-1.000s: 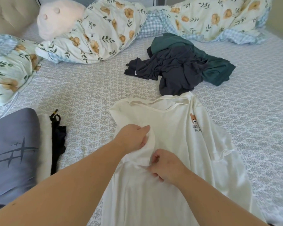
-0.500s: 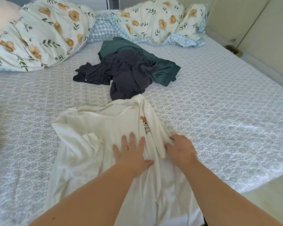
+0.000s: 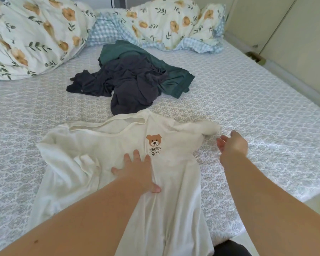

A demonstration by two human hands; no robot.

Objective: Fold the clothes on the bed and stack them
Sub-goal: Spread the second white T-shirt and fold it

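A cream bear-print T-shirt [image 3: 107,163] is laid collar-away at the bed's [image 3: 266,111] near edge, soft and creased. It is pinned flat by the spread left hand [image 3: 137,172]; its right sleeve [image 3: 209,129] lies just beyond the right hand [image 3: 233,145], whose grip is spread and empty.

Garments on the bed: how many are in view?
3: white bear shirt spread nearest under the left hand; dark grey garment crumpled beyond it, lying on a green garment. The heap may hide more.

Cream tee [image 3: 107,156] flat; dark pile [image 3: 129,84] behind.
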